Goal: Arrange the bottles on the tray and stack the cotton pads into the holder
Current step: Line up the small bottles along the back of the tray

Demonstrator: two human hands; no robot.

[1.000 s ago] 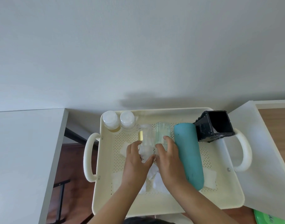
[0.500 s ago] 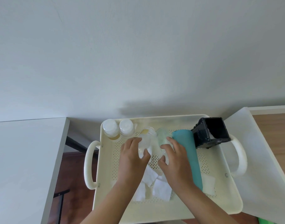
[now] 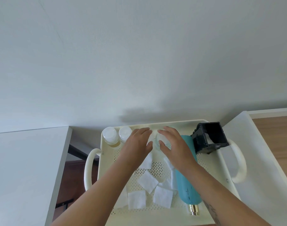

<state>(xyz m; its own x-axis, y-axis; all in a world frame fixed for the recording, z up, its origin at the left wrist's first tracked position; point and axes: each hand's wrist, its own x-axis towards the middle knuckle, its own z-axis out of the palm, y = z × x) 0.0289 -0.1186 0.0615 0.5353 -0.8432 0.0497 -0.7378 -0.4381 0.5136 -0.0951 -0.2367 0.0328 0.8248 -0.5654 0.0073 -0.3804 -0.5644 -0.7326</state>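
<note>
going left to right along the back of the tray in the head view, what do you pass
left tray handle → two white-capped bottles → left hand → clear bottle between the hands → right hand → teal bottle lying down → black holder → right tray handle

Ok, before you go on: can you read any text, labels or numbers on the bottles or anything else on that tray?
Teal bottle: a line of small dark print runs along its side, too small and blurred to read.
Two white-capped bottles at the tray's back left: no label shows.
Black holder, cotton pads: no text.
Nothing else is legible.
</note>
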